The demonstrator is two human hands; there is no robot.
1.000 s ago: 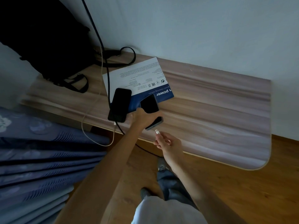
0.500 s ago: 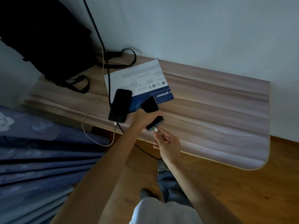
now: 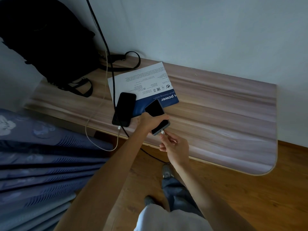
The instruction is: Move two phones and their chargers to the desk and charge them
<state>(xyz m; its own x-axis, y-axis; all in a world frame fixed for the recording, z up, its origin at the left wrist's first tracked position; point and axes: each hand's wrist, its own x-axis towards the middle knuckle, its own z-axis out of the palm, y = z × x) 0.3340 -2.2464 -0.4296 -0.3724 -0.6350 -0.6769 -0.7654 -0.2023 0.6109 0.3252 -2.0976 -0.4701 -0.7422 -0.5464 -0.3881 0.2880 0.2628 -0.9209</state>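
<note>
A black phone (image 3: 124, 109) lies flat on the wooden desk (image 3: 225, 114), with a pale charging cable (image 3: 93, 130) plugged into its near end. My left hand (image 3: 150, 121) grips a second dark phone (image 3: 155, 110), tilted above the desk's front edge. My right hand (image 3: 173, 145) pinches a white cable plug (image 3: 163, 131), whose tip sits at that phone's bottom port. The rest of this cable is hidden by my hand.
A white and blue printed sheet (image 3: 145, 80) lies under both phones. A black backpack (image 3: 48, 40) stands at the desk's left end. A thick black cable (image 3: 110, 67) runs down from the wall across the desk. Blue bedding (image 3: 41, 160) lies on the left, wooden floor below.
My right hand has brought the white plug up from below the desk edge to the bottom port of the phone in my left hand.
</note>
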